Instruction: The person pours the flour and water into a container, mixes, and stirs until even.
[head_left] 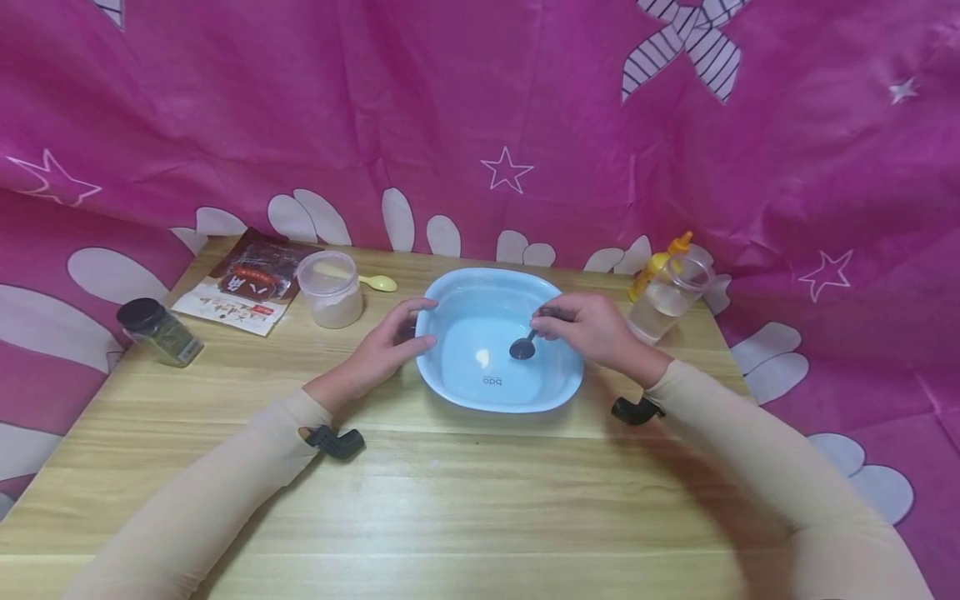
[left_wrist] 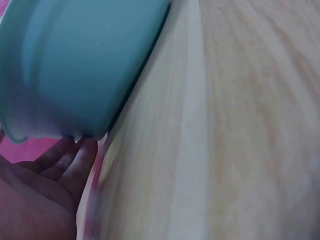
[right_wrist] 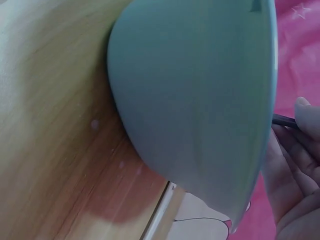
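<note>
A light blue plastic basin (head_left: 501, 402) stands on the wooden table, with dark lettering and a small pale spot on its bottom. My left hand (head_left: 381, 348) grips the basin's left rim, thumb on the inner side. From the left wrist, its fingers (left_wrist: 80, 162) lie against the outer wall. Over the right part of the basin, my right hand (head_left: 596, 329) pinches the handle of a small dark spoon (head_left: 522, 348). The spoon's bowl hangs inside the rim line, above the bottom. In the right wrist view the basin's wall (right_wrist: 195, 100) hides all but the spoon's handle (right_wrist: 284, 120).
At the left are a black-lidded spice jar (head_left: 159, 332), a brown and white food packet (head_left: 247, 283), a clear tub of pale powder (head_left: 330, 290) and a yellow spoon (head_left: 378, 283). A cup of clear liquid (head_left: 660, 308) and a yellow squeeze bottle (head_left: 651, 271) stand right.
</note>
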